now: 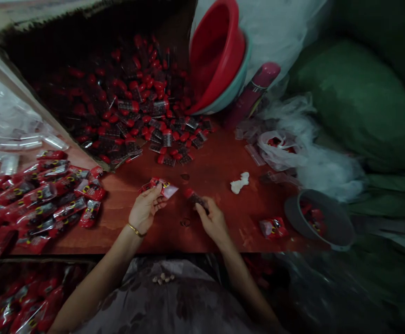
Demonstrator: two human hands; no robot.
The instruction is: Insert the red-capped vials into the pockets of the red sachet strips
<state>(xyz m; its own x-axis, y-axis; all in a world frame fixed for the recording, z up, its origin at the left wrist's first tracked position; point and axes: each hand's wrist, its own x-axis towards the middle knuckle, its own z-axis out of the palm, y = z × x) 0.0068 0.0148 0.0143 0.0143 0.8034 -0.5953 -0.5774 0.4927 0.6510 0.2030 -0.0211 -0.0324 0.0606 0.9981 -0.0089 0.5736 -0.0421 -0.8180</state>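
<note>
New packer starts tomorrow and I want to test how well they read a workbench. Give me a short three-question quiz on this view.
1. True or false: the left hand holds a red printed packet.
2. What does the right hand grip? A) a white wad B) a small red-capped tube C) the grey bowl
3. Where do the finished packets lie: left or right of the hands?

Key
1. True.
2. B. The white wad lies untouched on the red table, and the grey bowl sits further right.
3. Left, in a pile beside the cardboard box of loose tubes.
</note>
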